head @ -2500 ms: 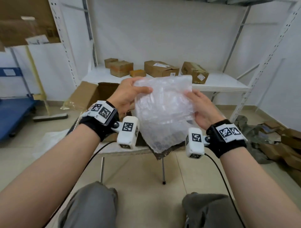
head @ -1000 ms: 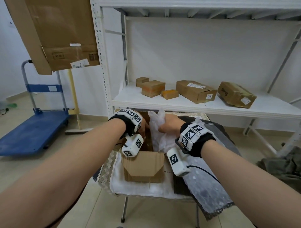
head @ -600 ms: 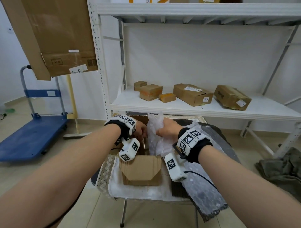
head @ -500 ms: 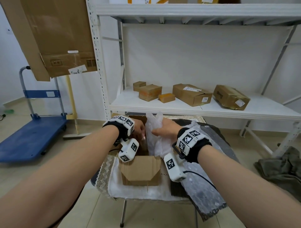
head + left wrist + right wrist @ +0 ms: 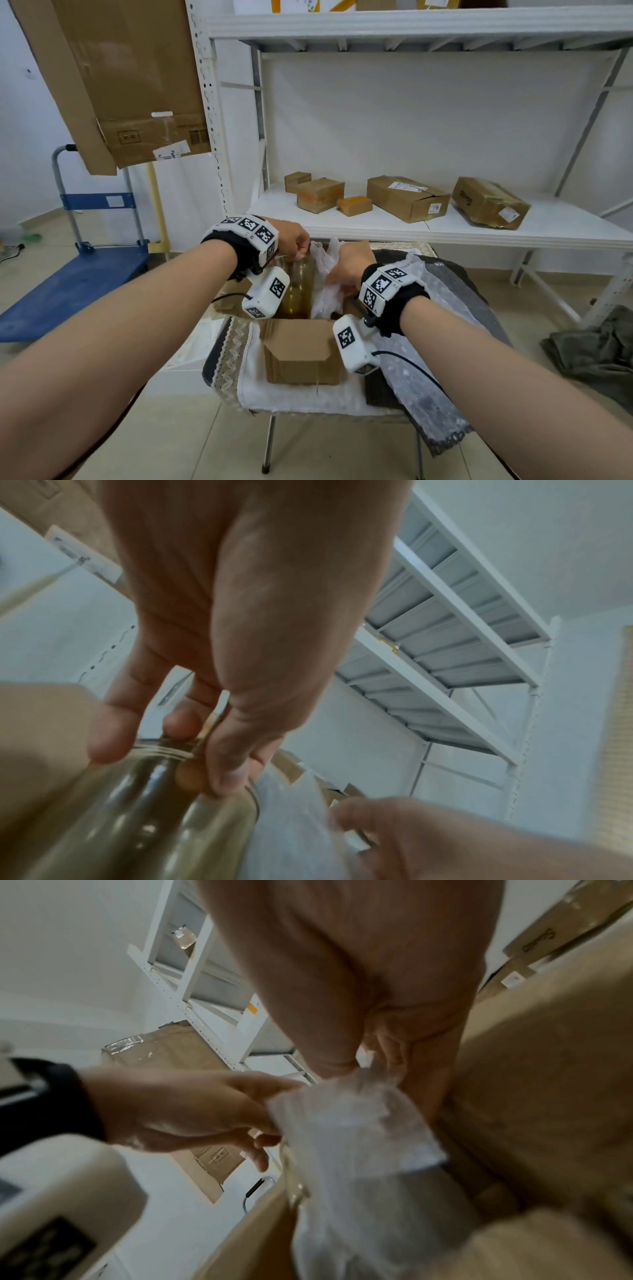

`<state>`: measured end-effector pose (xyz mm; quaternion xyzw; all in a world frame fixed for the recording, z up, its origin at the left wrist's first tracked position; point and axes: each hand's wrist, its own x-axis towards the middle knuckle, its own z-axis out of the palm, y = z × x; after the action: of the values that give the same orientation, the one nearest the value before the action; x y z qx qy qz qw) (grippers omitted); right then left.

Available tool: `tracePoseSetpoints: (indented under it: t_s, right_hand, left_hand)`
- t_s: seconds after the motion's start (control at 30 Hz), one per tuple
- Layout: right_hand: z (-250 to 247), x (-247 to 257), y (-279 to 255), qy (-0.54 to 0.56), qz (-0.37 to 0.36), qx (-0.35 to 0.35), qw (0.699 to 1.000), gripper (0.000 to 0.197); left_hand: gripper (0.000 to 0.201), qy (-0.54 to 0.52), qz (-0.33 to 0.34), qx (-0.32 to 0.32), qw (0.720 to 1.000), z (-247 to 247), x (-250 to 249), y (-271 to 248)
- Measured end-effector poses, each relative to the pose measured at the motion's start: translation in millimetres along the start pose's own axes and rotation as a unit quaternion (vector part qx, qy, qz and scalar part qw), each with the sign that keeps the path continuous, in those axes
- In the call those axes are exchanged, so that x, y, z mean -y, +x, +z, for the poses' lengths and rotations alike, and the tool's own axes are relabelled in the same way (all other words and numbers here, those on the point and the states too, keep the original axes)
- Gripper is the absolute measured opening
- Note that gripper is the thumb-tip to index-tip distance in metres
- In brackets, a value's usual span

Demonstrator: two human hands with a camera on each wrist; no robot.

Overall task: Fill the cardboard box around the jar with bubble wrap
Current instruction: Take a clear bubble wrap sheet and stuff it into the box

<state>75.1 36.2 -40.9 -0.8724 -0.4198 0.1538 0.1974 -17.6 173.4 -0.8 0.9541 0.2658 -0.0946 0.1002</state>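
An open cardboard box [image 5: 301, 346] stands on a cloth-covered stool. Inside it a clear jar [image 5: 301, 287] stands upright. My left hand [image 5: 297, 249] grips the jar's rim from above; the left wrist view shows the fingers [image 5: 226, 772] curled round the glass mouth of the jar [image 5: 137, 818]. My right hand [image 5: 339, 274] pinches a crumpled wad of bubble wrap [image 5: 325, 277] and holds it down in the box, just right of the jar. In the right wrist view the bubble wrap [image 5: 359, 1137] sits between the hand and the box wall [image 5: 534, 1096].
A second bubble wrap sheet [image 5: 442, 301] drapes over the stool's right side. Behind it, a white shelf [image 5: 445, 233] carries several cardboard boxes. A blue trolley [image 5: 68, 287] stands at the left, and grey fabric [image 5: 596, 346] lies on the floor at the right.
Earlier both hands held the bubble wrap up flat. Now the right hand alone has it crumpled down in the box, and the left hand has gone to the jar's rim.
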Motion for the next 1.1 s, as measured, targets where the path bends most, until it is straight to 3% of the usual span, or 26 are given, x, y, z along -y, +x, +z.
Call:
tracePoseSetpoints:
  t_s: [0.13,0.2,0.27,0.37,0.53,0.73,0.83,0.97,1.1]
  right_hand:
    - [9,0,0,0.054,-0.001,0.062,0.997,0.017]
    - [13,3,1,0.038,-0.011,0.078,0.996,0.033]
    - [13,6,4,0.018,-0.028,0.034,0.999,0.055]
    - [4,4,5,0.0,-0.043,-0.034,0.999,0.05]
    - [2,-4,5,-0.041,-0.061,-0.003,0.997,0.038]
    - [12,-13,13,-0.081,-0.069,-0.016,0.994,0.058]
    - [12,-18,14,-0.063,-0.08,-0.015,0.995,0.049]
    - [14,-25,13,-0.033,-0.097,0.028,0.994,0.041]
    - [16,-28,14,-0.034,-0.124,0.06,0.99,0.031]
  left_hand:
    - [0.008,-0.015,0.009,0.037,0.999,-23,-3,-7]
    - [0.008,-0.032,0.014,0.051,0.998,-30,-4,-8]
    - [0.007,-0.045,0.015,0.065,0.997,-32,-5,-8]
    - [0.007,-0.041,0.019,0.073,0.996,-30,-9,-5]
    - [0.01,-0.049,0.013,0.081,0.995,-14,-6,4]
    - [0.014,-0.095,0.004,0.11,0.989,10,0,20]
    - [0.018,-0.12,-0.005,0.128,0.984,24,2,26]
    - [0.014,-0.13,-0.039,0.098,0.986,46,8,34]
    - [0.026,-0.159,-0.059,0.099,0.981,56,6,41]
